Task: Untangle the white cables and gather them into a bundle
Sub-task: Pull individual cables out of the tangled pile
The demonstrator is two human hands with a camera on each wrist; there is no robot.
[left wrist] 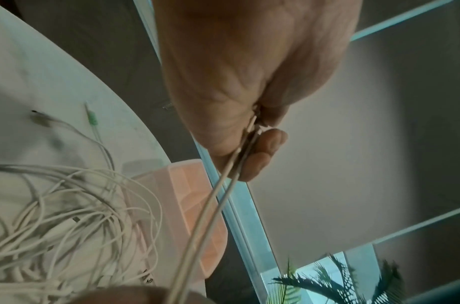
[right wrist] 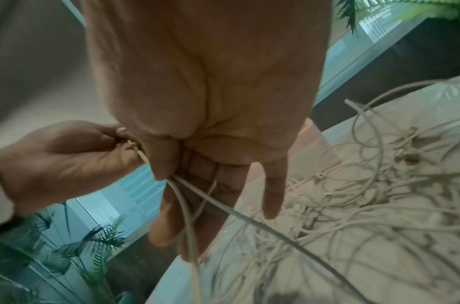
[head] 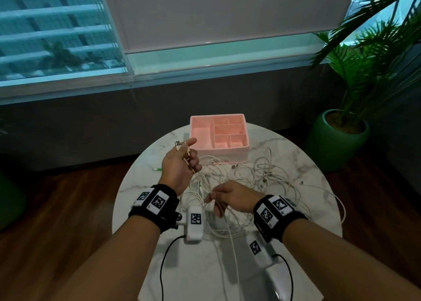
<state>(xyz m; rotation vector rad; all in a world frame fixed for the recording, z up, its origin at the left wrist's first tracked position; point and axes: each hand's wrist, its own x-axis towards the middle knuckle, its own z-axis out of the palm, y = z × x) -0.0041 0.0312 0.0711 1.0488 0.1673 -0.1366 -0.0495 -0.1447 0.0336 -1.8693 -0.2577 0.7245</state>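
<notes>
Head view: round marble table (head: 296, 155) with a loose tangle of white cables (head: 250, 173) spread across its middle and right side, some loops running to the right edge and one strand trailing off the near edge. Pink divided tray (head: 201, 131) sits at the far edge, compartments show nothing inside. Small green-tipped plug (head: 156, 169) lies near the left edge, apart from the pile.

Left hand (head: 180, 164) is raised above the left part of the table, palm turned inward, fingers curled round two cable strands; a metal USB plug (head: 178, 143) sticks out above the index finger. Left wrist view confirms it: two strands (left wrist: 218, 197) leave the closed fingers (left wrist: 262, 156) and run taut toward the other hand.

Right hand (head: 230, 198) hovers over the near side of the pile. Right wrist view: thumb (right wrist: 164, 160) presses the strands (right wrist: 187, 205) against the fingers, which are mostly extended, so a narrow pinch, not a fist. The strands drop from there back into the tangle (right wrist: 353, 205) on the table.

Cables not bundled; most of the pile is still knotted on the surface. Potted palm (head: 355, 77) stands on the floor beyond the right edge.
</notes>
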